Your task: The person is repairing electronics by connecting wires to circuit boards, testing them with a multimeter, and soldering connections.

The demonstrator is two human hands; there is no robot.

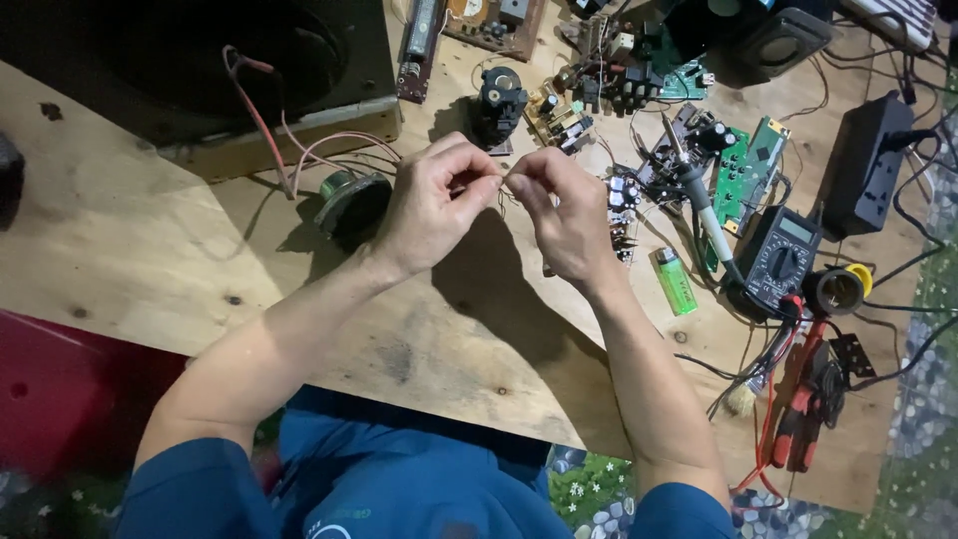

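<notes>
Thin wire (504,190), hair-fine and dark, pinched between both sets of fingertips above the middle of the plywood table (150,250); too slight to tell, perhaps bare strands. Left hand (434,205) curled tight, thumb and forefinger nipping one end. Right hand (564,215) likewise clenched on the other end, knuckles nearly touching the left. Just beside the left wrist, a small round speaker (351,200), metal-rimmed, trailing pinkish leads (279,150) to a dark boxy cabinet (200,60). To the right, a soldering iron (699,195), slim and tilted, over a scatter of green circuit boards (743,165). Near them a translucent green lighter (676,279), a dark multimeter (783,255) with round dial, a black power strip (863,165). Rough, knotted grain throughout.
</notes>
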